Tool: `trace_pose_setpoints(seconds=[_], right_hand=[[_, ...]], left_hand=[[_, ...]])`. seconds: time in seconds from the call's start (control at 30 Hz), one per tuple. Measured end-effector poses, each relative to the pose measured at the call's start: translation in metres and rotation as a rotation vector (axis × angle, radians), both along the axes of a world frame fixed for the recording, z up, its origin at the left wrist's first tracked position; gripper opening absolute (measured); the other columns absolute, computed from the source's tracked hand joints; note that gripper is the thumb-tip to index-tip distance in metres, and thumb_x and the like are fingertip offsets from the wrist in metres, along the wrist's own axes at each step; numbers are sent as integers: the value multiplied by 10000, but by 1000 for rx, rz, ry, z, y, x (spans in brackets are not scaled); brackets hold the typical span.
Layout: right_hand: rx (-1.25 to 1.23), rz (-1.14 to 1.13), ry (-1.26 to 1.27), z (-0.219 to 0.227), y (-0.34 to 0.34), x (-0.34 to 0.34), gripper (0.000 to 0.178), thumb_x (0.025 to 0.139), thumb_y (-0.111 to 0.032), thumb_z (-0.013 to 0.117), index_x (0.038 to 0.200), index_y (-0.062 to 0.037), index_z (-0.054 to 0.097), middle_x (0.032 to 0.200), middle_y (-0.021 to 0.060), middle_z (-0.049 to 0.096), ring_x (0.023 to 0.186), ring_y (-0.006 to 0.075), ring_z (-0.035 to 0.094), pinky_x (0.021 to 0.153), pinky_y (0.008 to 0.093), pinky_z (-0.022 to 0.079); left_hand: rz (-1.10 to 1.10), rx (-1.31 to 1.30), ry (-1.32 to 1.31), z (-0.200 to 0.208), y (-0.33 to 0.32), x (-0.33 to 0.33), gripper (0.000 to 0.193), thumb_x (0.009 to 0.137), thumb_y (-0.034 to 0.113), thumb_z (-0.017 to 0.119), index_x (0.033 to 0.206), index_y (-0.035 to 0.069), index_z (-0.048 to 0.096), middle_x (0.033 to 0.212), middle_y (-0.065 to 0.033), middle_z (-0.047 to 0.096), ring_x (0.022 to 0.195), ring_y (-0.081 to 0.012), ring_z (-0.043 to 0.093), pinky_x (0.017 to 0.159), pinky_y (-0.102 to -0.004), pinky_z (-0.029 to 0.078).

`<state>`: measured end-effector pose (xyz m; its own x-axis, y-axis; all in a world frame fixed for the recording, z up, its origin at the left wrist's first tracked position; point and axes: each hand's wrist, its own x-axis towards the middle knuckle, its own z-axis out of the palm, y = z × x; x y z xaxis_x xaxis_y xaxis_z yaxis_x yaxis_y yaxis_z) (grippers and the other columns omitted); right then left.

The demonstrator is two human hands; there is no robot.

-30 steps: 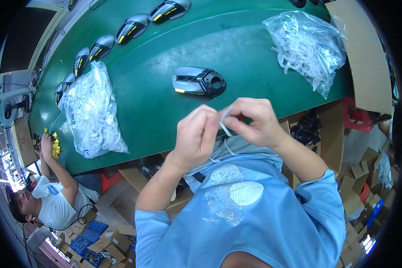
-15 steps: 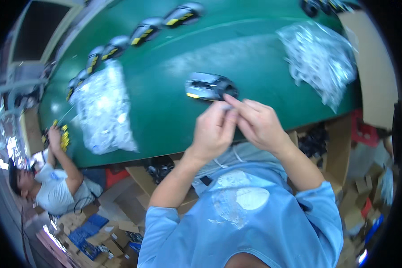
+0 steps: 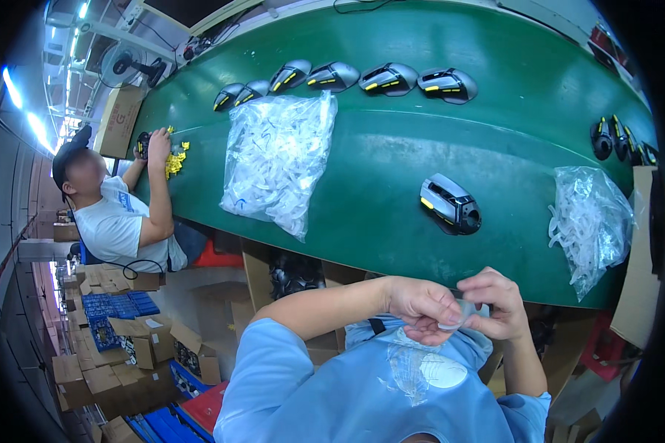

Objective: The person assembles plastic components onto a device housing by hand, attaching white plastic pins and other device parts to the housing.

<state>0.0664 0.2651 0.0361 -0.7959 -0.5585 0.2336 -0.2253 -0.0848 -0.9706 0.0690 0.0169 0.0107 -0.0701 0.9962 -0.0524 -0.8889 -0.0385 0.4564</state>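
Note:
Close to my body, just off the table's front edge, both hands are closed on a small translucent white plastic piece (image 3: 463, 313). My left hand (image 3: 423, 306) pinches its left side with the fingertips. The other side lies between the thumb and fingers of my right hand (image 3: 498, 301). Beyond them on the green table (image 3: 377, 214) lies a grey and black computer mouse (image 3: 451, 205) with a yellow side strip and a round dark opening at its right end. Neither hand touches it.
A clear bag of translucent pieces (image 3: 277, 159) lies to the left, a second bag (image 3: 585, 229) to the right. Several similar mice (image 3: 389, 79) line the back; more (image 3: 603, 139) stand far right by a cardboard sheet (image 3: 641, 258). A co-worker (image 3: 118, 207) sits left, handling small yellow parts (image 3: 175, 164).
My view has swung to the left. My hands have drawn back from beside the mouse toward my body, and the translucent piece now shows between them.

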Motion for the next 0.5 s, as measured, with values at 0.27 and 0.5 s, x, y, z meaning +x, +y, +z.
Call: trace_pose_setpoints(seconds=[0.27,0.5], right_hand=[[130,31,343,4,7,-7,157,803,-188,951,901,-117,850,992,83,816,805,232,714,692,355,547],[319,-546,212,12,-3,-44,218,845,48,863,1039,-48,841,878,73,748,789,219,694,675,353,538]], left_hand=[[35,-194,-208,10,-9,-9,253,1145,236,588,1031,24,664,842,-159,747,512,-163,638,430,-295,490],[936,-696,2056,36,-31,-99,627,863,287,908,1378,23,664,1324,-168,681,1209,-341,644,1031,-489,507]])
